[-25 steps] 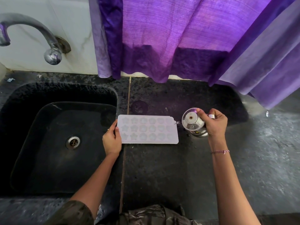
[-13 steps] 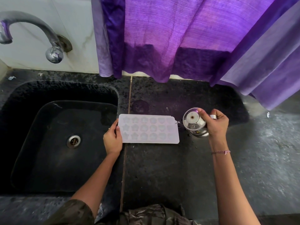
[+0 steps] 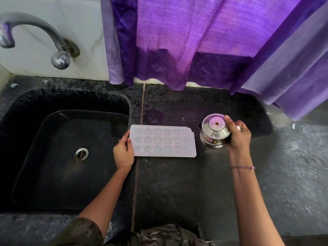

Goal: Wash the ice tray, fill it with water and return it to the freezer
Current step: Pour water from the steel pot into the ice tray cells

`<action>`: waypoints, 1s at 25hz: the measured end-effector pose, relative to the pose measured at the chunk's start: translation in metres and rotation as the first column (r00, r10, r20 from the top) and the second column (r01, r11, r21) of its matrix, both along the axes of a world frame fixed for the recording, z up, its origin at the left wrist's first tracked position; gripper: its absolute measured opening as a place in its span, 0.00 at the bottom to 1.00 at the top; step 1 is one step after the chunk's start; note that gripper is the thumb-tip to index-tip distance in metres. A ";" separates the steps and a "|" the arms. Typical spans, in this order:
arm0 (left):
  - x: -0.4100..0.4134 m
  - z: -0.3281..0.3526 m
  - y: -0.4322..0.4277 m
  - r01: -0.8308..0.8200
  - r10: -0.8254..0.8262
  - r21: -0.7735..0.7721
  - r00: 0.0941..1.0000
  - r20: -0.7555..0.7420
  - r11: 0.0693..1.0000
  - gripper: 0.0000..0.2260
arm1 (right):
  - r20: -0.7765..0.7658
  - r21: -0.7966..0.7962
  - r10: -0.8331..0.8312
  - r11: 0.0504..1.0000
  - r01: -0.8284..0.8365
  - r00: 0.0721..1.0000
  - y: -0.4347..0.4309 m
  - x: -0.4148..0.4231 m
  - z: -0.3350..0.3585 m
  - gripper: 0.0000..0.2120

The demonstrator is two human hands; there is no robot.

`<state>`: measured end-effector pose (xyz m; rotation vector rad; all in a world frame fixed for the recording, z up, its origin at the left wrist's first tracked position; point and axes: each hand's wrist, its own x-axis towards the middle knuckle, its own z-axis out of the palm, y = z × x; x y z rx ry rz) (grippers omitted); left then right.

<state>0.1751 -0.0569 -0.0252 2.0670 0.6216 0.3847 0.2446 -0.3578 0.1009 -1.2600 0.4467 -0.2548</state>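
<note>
A pale, translucent ice tray [image 3: 163, 141] with star and flower shaped cells lies flat on the dark stone counter [image 3: 186, 189], just right of the sink. My left hand [image 3: 123, 153] grips its left end. Right of the tray stands a small steel kettle [image 3: 214, 133] with a lid, its spout pointing toward the tray's right end. My right hand [image 3: 238, 134] is closed around the kettle's handle side, thumb on the lid's edge.
A black sink [image 3: 35, 139] with a metal drain [image 3: 81, 153] lies to the left, under a curved steel tap [image 3: 53, 38] on the white wall. A purple curtain [image 3: 204, 36] hangs over the counter's back edge.
The kettle has come more upright and sits lower by the tray's right end. The tray and my left hand have stayed put.
</note>
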 end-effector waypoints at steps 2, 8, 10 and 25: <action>0.000 0.000 0.000 0.002 -0.002 0.001 1.000 0.000 1.000 0.16 | -0.006 -0.029 0.010 1.000 -0.011 1.000 0.004 -0.001 0.000 0.26; 0.000 -0.002 0.001 0.006 -0.006 0.002 1.000 0.006 1.000 0.16 | 0.011 -0.233 0.093 0.969 -0.088 0.996 0.018 -0.004 0.002 0.25; 0.000 -0.003 0.001 0.004 -0.004 -0.007 1.000 0.010 1.000 0.16 | 0.007 -0.282 0.113 0.953 -0.107 0.994 0.022 -0.004 0.003 0.26; 0.000 -0.006 0.002 -0.002 0.002 0.000 1.000 0.010 1.000 0.16 | -0.019 -0.436 0.152 0.888 -0.145 0.988 0.033 -0.005 0.010 0.25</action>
